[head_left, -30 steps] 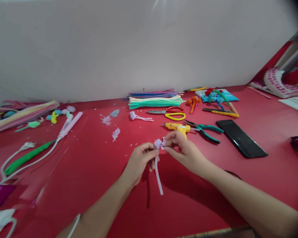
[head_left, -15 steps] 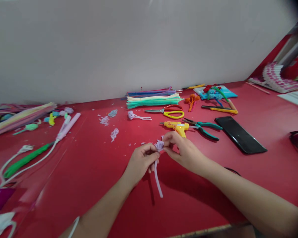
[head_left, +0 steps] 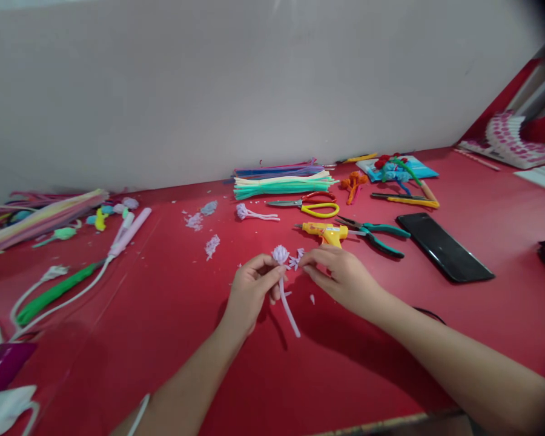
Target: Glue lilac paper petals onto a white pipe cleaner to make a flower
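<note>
Between the thumb and fingers of my left hand [head_left: 257,281] is a lilac pipe-cleaner flower [head_left: 280,255], its fuzzy round head up and its stem slanting down to the right. My right hand [head_left: 340,275] is just right of the flower head, apart from it, with thumb and forefinger pinched close together. Spiky lilac scraps [head_left: 295,260] show at its fingertips; whether they are held or lie on the table I cannot tell. A tiny lilac bit [head_left: 312,299] is below that hand. Behind it lies a yellow glue gun [head_left: 322,231].
Beyond the hands lie another lilac flower [head_left: 241,211], scissors [head_left: 320,209], bundled pipe cleaners [head_left: 284,186] and orange twisted pieces [head_left: 354,180]. Pliers [head_left: 381,230] and a black phone [head_left: 445,248] are to the right. At left are a pink corded tool [head_left: 129,233] and several lilac fluff piles [head_left: 212,246].
My right hand has come away from the flower head, slightly to the right. The head now shows whole above my left fingers. A small lilac bit has appeared below my right hand.
</note>
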A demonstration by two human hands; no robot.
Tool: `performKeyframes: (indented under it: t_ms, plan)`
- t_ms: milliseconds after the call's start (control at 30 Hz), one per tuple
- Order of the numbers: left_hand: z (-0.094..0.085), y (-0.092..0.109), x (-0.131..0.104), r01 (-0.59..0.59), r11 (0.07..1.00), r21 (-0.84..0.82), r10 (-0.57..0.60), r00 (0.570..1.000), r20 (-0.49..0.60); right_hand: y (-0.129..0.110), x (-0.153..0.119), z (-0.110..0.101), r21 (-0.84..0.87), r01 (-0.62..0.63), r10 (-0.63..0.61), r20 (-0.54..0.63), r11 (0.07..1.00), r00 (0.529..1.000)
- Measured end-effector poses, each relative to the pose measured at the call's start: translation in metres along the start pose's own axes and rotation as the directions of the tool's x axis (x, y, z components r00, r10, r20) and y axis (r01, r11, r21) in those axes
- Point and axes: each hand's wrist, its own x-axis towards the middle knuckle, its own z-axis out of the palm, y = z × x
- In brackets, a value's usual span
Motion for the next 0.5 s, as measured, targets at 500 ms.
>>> performKeyframes:
  t_ms: [500]
  plan:
    - [0.008, -0.002, -0.008, 0.055, 0.998, -0.029, -0.051, 0.99, 0.128, -0.01, -0.006, 0.003, -0.054, 0.033, -0.038, -0.094, 0.998, 0.995]
